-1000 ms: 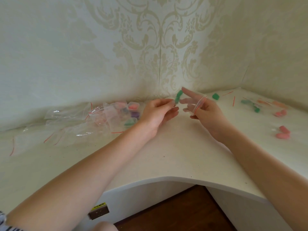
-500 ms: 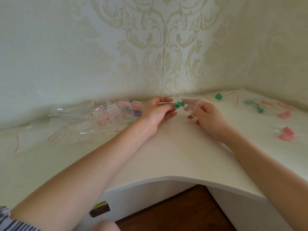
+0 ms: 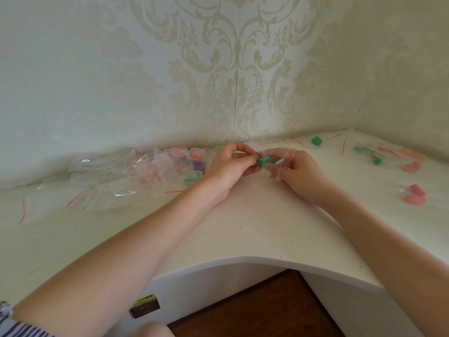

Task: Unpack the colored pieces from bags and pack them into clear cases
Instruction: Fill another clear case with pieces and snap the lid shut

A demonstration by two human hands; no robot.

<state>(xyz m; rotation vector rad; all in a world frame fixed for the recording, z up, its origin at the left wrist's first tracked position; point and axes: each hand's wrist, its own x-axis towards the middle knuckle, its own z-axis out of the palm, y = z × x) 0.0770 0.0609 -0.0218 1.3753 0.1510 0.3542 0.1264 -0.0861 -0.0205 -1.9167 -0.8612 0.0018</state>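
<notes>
- Head view: I see my left hand pinching a small rounded green piece.
- My right hand grips the thin clear red-edged bag around it.

Soft daylight fills the scene, brightest on the wall toward 1 o'clock. Shadows on the bench are faint. Wide-angle distortion bends the edges, and the far small pieces look slightly blurred.

Green piece; pink pieces; cream surface; damask-patterned cream wallpaper; striped sleeve; red-edged clear bags
</notes>
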